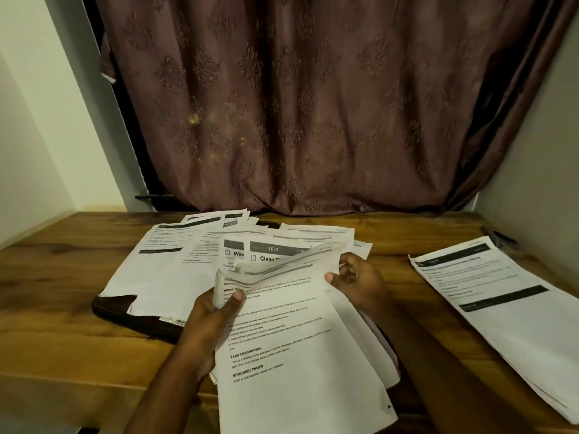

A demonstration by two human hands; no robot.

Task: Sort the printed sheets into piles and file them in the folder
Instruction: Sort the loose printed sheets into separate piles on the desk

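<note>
I hold a stack of printed sheets above the wooden table's front edge. My left hand grips the stack's left side, thumb on the top page. My right hand pinches the upper right edge, where the top sheets curl forward. A loose spread of printed sheets lies on a dark folder at centre left. A separate pile of sheets lies on the right side of the table.
A brown patterned curtain hangs behind the table. White walls close in on both sides. A dark small object lies near the right pile's far corner.
</note>
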